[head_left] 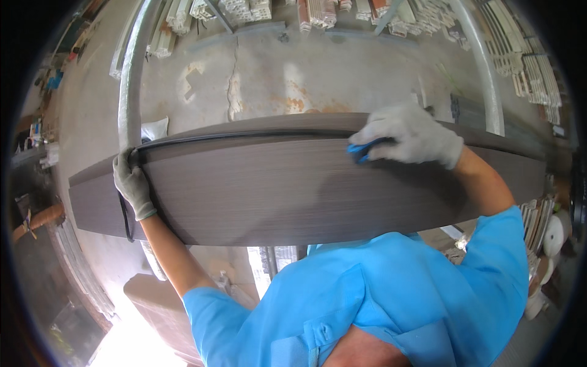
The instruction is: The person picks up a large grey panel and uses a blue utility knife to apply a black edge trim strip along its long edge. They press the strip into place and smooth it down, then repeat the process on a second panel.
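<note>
We're seeing a dark grey-brown panel point(293, 196) w/ fine horizontal wood-grain streaks, and a black strip point(244, 136) running along its upper edge. We're wearing pale grey-white knit gloves on the left hand point(131, 183) & right hand point(413, 136); a bright blue pad point(362, 150) is showing under the right. Our shirt point(391, 293) is showing sky blue, plain. The floor point(275, 79) is looking beige-grey w/ rusty orange stains & a dark crack. Off-white profile stacks point(214, 9) are lying up top.

Both arms reach forward in blue sleeves; the gloved left hand point(131, 186) curls shut at nine o'clock, the gloved right hand point(413, 136) clenches at one o'clock
</note>
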Tool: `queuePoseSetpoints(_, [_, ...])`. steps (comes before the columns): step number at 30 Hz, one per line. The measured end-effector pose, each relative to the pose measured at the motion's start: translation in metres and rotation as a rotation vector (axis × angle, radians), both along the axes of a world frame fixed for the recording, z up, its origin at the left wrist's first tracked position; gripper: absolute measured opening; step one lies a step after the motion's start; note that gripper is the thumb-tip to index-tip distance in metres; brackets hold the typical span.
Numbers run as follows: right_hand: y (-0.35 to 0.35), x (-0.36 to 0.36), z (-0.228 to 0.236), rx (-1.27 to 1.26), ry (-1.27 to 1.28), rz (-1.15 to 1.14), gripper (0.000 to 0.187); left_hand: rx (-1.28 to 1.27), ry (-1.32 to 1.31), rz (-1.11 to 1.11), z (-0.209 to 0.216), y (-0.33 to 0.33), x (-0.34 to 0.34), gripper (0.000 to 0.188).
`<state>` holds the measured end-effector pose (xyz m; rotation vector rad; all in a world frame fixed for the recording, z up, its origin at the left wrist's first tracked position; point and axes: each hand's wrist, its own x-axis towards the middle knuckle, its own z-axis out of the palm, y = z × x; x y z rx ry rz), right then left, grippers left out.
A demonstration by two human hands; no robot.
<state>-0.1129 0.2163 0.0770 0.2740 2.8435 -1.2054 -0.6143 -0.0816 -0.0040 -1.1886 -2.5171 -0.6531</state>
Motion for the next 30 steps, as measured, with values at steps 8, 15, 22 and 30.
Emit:
queuePoseSetpoints(8, [0.024,-0.005,0.031,0.147,-0.079,-0.347,0.032,0.045,-0.072,0.01,-0.003,-0.003,-0.005,0.019])
queuePoseSetpoints(15, [0.037,0.066,0.019,0.056,-0.229,-0.328,0.035,0.033,-0.064,0.015,0.0,-0.001,-0.001,0.02])
queuePoseSetpoints(22, [0.035,0.034,0.001,0.101,-0.123,-0.172,0.034,-0.024,-0.04,0.046,0.006,0.005,0.004,0.018])
queuePoseSetpoints(30, [0.015,-0.045,-0.001,0.151,-0.058,-0.023,0.031,-0.031,-0.016,0.057,0.008,0.009,0.011,0.017])
